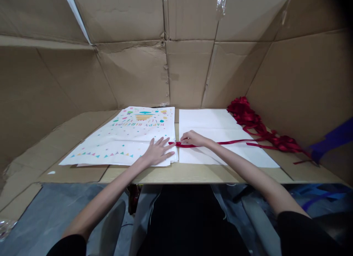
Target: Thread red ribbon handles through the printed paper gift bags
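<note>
My left hand (159, 152) lies flat with its fingers spread on a stack of white printed sheets (110, 138). The top sheet carries a "HAPPY BIRTHDAY" design that appears upside down from here. My right hand (193, 138) is closed in a pinch on a dark red ribbon (234, 142), whose end reaches the right edge of the stack near my left fingertips. Under my right hand and forearm lies a plain white sheet (204, 120) with a crease across it. The ribbon runs right over this sheet toward a tangled pile of red ribbon (245, 114).
Cardboard walls (132, 72) enclose the table (165, 175) at the back and sides. More red ribbon (286, 144) trails along the right side, near a blue-purple strip (333, 138). A small white scrap (51, 172) lies at the front left.
</note>
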`<action>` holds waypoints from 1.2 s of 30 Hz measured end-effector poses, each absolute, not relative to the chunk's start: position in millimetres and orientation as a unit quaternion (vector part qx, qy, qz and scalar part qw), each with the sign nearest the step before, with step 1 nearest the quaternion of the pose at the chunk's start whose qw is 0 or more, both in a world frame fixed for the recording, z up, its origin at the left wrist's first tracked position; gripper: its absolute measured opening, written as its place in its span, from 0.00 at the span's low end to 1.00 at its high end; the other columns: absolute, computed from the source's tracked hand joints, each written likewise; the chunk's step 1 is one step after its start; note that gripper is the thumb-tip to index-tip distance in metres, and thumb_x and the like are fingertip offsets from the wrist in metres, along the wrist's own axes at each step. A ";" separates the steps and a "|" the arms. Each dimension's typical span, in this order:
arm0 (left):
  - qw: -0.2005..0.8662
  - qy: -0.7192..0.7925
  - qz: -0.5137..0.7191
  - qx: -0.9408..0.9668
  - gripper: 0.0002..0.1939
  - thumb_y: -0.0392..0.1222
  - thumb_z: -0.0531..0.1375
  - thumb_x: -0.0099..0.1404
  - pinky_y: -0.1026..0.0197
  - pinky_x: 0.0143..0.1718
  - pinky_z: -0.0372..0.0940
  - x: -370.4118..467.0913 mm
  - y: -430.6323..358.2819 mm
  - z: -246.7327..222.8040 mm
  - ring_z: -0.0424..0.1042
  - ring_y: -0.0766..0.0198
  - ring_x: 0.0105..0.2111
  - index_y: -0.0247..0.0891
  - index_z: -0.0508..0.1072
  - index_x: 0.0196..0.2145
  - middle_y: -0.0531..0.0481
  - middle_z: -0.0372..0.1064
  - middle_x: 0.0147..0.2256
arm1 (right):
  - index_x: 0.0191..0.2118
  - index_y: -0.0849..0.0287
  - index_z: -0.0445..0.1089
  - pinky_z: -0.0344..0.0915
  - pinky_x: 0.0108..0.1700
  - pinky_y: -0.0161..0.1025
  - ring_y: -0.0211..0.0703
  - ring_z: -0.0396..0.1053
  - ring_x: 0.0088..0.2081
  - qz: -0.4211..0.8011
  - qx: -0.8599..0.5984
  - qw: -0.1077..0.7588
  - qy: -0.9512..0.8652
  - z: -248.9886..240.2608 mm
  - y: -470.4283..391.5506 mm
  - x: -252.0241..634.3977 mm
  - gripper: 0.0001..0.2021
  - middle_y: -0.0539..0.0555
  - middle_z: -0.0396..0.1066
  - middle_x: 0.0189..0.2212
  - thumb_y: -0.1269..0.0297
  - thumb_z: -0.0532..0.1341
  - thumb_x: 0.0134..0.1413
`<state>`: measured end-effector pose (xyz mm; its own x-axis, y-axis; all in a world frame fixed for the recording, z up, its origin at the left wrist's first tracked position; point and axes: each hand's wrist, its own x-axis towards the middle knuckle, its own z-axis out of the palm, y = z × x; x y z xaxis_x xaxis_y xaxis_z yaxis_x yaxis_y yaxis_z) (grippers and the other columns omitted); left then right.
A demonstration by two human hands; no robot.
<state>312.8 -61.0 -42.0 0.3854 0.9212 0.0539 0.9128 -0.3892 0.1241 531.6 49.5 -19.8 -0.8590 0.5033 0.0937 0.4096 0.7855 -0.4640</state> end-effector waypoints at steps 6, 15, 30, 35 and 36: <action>0.041 0.554 0.056 0.830 0.29 0.62 0.42 0.66 0.32 0.58 0.35 313.1 -61.0 -41.5 0.42 0.43 0.64 0.55 0.57 0.61 0.49 0.42 0.65 | 0.33 0.63 0.75 0.60 0.39 0.33 0.39 0.69 0.33 0.211 -0.235 0.129 -0.940 -27.2 44.8 495.4 0.10 0.55 0.75 0.32 0.73 0.55 0.55; 0.038 0.566 0.082 0.820 0.30 0.65 0.42 0.65 0.34 0.59 0.33 313.1 -62.2 -47.9 0.32 0.38 0.64 0.59 0.55 0.62 0.52 0.32 0.67 | 0.33 0.63 0.72 0.63 0.32 0.35 0.39 0.68 0.28 0.362 -0.383 0.188 -0.829 -49.0 48.0 590.0 0.11 0.53 0.72 0.26 0.60 0.62 0.46; 0.066 0.589 0.102 0.799 0.41 0.66 0.38 0.64 0.39 0.59 0.36 319.3 -60.6 -46.0 0.37 0.40 0.64 0.40 0.37 0.67 0.41 0.43 0.65 | 0.32 0.61 0.77 0.64 0.40 0.35 0.42 0.71 0.35 0.326 -0.354 0.232 -0.845 -44.1 39.1 536.1 0.09 0.54 0.76 0.33 0.72 0.59 0.48; 0.098 0.576 0.124 0.802 0.43 0.66 0.42 0.64 0.39 0.60 0.35 327.6 -59.7 -47.6 0.37 0.40 0.64 0.37 0.38 0.67 0.40 0.43 0.64 | 0.34 0.63 0.75 0.63 0.36 0.33 0.39 0.70 0.30 0.311 -0.356 0.240 -0.848 -43.6 27.9 494.2 0.07 0.52 0.75 0.29 0.73 0.60 0.49; 0.119 0.567 0.145 0.802 0.43 0.66 0.44 0.63 0.39 0.60 0.34 330.8 -57.1 -48.4 0.37 0.40 0.64 0.38 0.40 0.67 0.40 0.44 0.64 | 0.34 0.64 0.75 0.63 0.36 0.33 0.38 0.69 0.31 0.287 -0.377 0.247 -0.845 -43.2 25.0 490.5 0.06 0.52 0.74 0.30 0.73 0.60 0.50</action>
